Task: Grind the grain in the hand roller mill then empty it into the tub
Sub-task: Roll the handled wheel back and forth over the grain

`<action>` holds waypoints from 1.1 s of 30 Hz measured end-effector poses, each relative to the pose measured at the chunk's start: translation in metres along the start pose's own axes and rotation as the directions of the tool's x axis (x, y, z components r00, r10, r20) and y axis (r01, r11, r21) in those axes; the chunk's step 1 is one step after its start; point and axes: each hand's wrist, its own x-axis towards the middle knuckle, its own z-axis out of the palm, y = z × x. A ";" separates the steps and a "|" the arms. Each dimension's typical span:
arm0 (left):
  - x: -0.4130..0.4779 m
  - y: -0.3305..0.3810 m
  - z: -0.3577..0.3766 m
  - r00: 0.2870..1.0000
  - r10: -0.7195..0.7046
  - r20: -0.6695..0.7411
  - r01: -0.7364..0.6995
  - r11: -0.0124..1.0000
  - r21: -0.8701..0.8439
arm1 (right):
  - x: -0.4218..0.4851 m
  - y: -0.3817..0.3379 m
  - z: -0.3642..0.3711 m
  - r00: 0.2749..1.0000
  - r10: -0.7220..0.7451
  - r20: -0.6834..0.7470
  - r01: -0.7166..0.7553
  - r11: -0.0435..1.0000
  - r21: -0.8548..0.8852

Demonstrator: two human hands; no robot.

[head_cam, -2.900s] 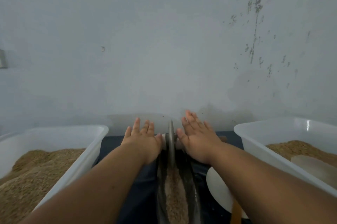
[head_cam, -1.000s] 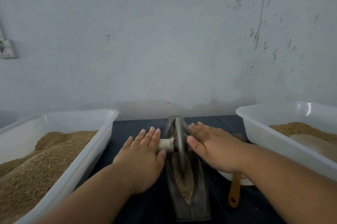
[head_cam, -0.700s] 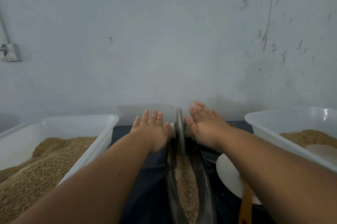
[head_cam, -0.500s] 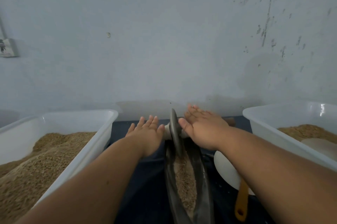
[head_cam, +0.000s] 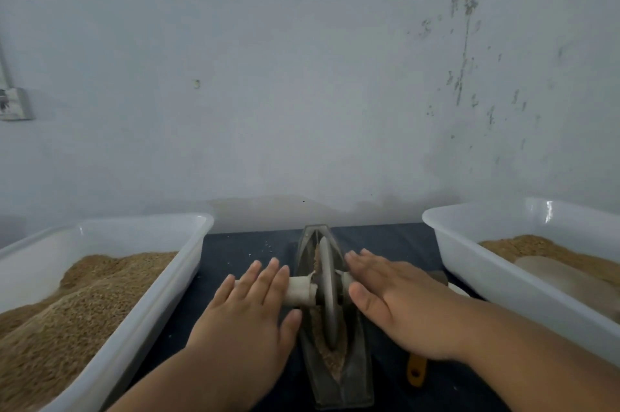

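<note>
1. While I press down on the axle [head_cam: 300, 290], I log the task as mid-grind: grain [head_cam: 330, 361] lies in the trough [head_cam: 339, 378], and nothing has yet been tipped out of it, so the emptying is left to do.
2. Left hand [head_cam: 248, 321]: flat, fingers straight and close together, palm pressing the axle's left end. It grips nothing.
3. Right hand [head_cam: 399, 307]: flat likewise, fingers straight, laid over the axle's right end and hiding it. It grips nothing.
4. Mill, at 6 o'clock on the dark table [head_cam: 241, 243]: a grey wheel [head_cam: 327, 294] stands upright on edge in the narrow, boat-shaped trough, about midway along it.
5. Trough contents: brown grain along the bottom, thickest from the wheel toward me. I cannot tell how fine it is.
6. Left tub [head_cam: 167, 280], at 8 o'clock: white plastic, heaped with brown grain that climbs close to the rim on my side.
7. Right tub [head_cam: 469, 264], at 4 o'clock: white plastic, a lower bed of brown grain with a pale object [head_cam: 563, 280] lying on it. I cannot tell what the object is.
8. Orange handle [head_cam: 416, 371], at 5 o'clock: just beside the trough, sticking out under my right wrist, the rest hidden.
9. Outstanding, by my judgement: more rolling, then lifting the trough and tipping it. I cannot tell which tub should receive it.
</note>
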 end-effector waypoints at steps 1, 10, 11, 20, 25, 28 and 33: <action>0.007 0.000 0.001 1.000 -0.015 -0.001 0.015 1.000 0.007 | 0.006 0.002 -0.001 1.000 0.010 0.004 -0.010 1.000 0.003; 0.115 -0.003 0.005 0.985 -0.145 0.092 0.150 0.988 -0.044 | 0.118 0.044 0.013 0.983 0.143 -0.113 -0.150 0.987 -0.057; 0.124 -0.003 0.003 0.983 -0.158 0.098 0.163 0.985 -0.050 | 0.128 0.047 0.011 0.980 0.151 -0.130 -0.158 0.987 -0.042; 0.114 -0.014 0.011 0.990 -0.113 0.089 0.125 0.982 -0.143 | 0.122 0.038 0.009 0.981 0.106 -0.163 -0.123 0.987 -0.100; 0.051 -0.015 0.020 0.999 -0.039 0.029 0.044 0.979 -0.201 | 0.060 0.008 0.011 0.992 0.055 -0.116 -0.070 0.989 -0.130; 0.021 -0.014 0.013 1.000 -0.006 -0.002 0.005 0.981 -0.196 | 0.020 -0.007 0.010 0.996 0.029 -0.085 -0.042 0.988 -0.150; 0.004 -0.010 0.005 0.999 0.041 -0.012 -0.042 0.995 -0.096 | -0.001 -0.006 0.000 0.999 0.040 0.023 -0.037 0.992 -0.117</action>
